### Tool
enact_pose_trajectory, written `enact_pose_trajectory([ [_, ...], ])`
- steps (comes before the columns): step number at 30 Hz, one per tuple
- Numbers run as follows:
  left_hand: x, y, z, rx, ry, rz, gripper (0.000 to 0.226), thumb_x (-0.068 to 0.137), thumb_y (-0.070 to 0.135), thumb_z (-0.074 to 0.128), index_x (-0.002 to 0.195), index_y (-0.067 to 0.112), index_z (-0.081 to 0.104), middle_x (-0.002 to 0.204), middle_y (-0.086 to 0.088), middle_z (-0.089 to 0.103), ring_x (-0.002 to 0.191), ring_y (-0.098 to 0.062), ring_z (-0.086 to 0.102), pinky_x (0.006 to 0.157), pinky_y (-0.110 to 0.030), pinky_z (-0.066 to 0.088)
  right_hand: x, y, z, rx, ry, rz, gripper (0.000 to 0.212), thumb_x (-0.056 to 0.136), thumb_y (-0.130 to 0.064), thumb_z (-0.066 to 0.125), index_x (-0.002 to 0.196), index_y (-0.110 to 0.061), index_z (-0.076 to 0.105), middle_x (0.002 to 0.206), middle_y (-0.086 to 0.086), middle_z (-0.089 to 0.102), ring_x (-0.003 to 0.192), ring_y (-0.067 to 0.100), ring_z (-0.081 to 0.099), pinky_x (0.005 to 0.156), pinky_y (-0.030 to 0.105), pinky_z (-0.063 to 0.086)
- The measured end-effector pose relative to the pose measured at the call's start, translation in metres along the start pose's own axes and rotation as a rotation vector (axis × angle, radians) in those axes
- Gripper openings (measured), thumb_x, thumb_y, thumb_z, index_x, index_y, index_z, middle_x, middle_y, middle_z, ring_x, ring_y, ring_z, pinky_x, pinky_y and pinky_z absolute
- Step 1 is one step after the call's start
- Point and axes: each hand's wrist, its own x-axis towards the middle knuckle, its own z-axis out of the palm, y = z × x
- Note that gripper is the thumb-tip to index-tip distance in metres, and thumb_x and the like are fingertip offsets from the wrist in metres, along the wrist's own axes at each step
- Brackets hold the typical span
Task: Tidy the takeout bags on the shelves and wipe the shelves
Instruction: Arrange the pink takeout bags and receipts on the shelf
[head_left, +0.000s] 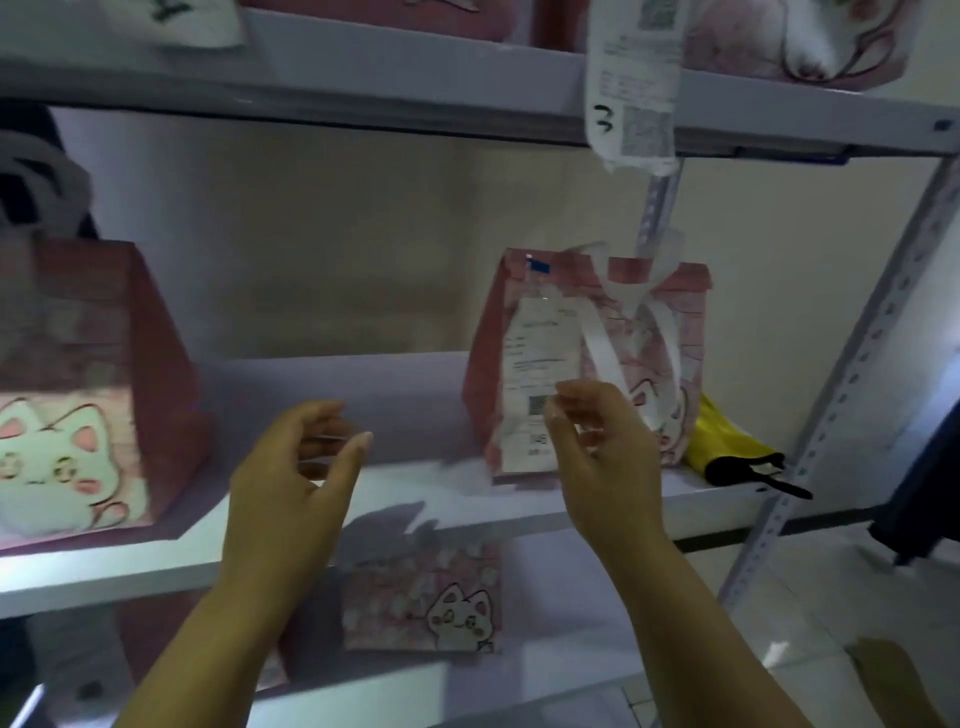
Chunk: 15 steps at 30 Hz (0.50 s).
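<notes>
Takeout bags in pink with a cat print are five in view. One bag (421, 603) stands on the lower shelf, below and between both hands. The left hand (296, 467) is half open with curled fingers and holds nothing. The right hand (597, 447) is also half open, its fingertips just in front of the receipt (540, 353) on the upright bag (587, 364), but contact I cannot tell. Left of the left hand stands a bigger bag (78, 395). The white middle shelf (415, 499) carries both. Right of the right hand lies a yellow object (727, 447). Above, the top shelf (363, 88) holds two more bags, partly cut off, against a cream wall (337, 234).
</notes>
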Motion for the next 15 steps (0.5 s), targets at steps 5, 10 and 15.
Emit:
enact_pose_trajectory([
  [5,0.001,-0.02,-0.077,0.098,0.053,0.0,0.024,0.079,0.029,0.067,0.1,0.035,0.056,0.086,0.018,0.063,0.079,0.007,0.061,0.062,-0.002,0.044,-0.025,-0.039,0.065,0.054,-0.17,0.008,0.009,0.088,-0.022,0.062,0.095,-0.027,0.06,0.088,-0.016,0.061,0.082,-0.004,0.057,0.069,0.007,0.043],
  [10,0.001,-0.058,-0.16,0.209,0.123,-0.094,0.028,0.082,0.023,0.068,0.101,0.038,0.054,0.091,0.015,0.064,0.08,0.0,0.063,0.062,-0.015,0.048,-0.056,-0.079,0.138,0.073,-0.364,0.071,0.008,0.088,-0.029,0.061,0.096,-0.031,0.059,0.093,-0.019,0.061,0.088,-0.007,0.055,0.073,0.015,0.045],
  [15,0.005,-0.095,-0.231,0.399,0.156,-0.168,0.037,0.081,0.019,0.068,0.116,0.019,0.056,0.11,0.0,0.054,0.1,-0.019,0.056,0.08,-0.034,0.048,-0.079,-0.112,0.208,0.048,-0.511,0.172,0.023,0.086,-0.033,0.063,0.107,-0.026,0.057,0.106,-0.009,0.059,0.095,0.01,0.057,0.078,0.041,0.055],
])
